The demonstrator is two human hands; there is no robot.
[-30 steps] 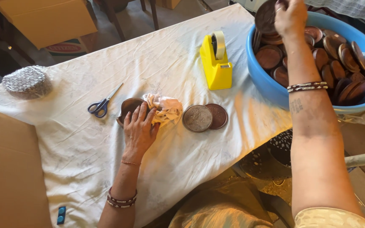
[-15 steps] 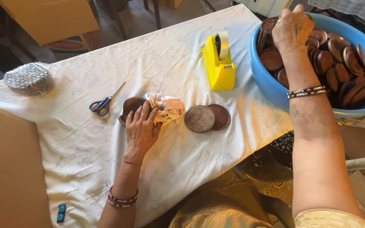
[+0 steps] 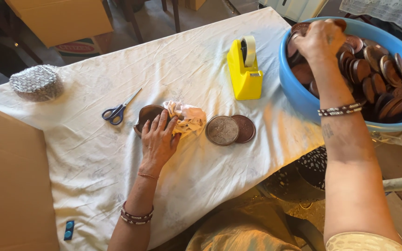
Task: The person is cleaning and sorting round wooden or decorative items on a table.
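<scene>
Head view: left hand (image 3: 158, 139) lies flat, fingers spread, on a brown disc (image 3: 147, 115) beside a crumpled cloth (image 3: 188, 117) mid-table. Right hand (image 3: 319, 39) reaches into the blue tub (image 3: 303, 100) at far right, fingers curled around a brown disc (image 3: 298, 29); grip not fully visible.

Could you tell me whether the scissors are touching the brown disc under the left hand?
Apart: the head view shows bare cloth between the scissors and the brown disc.

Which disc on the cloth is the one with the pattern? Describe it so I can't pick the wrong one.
Start at the yellow tape dispenser in the middle of the white cloth. Just nearer the person, right of the crumpled rag, two discs lie overlapping. The patterned disc is the left one, on top: greyish with a raised design, while the plain disc behind it is smooth dark brown.
</scene>
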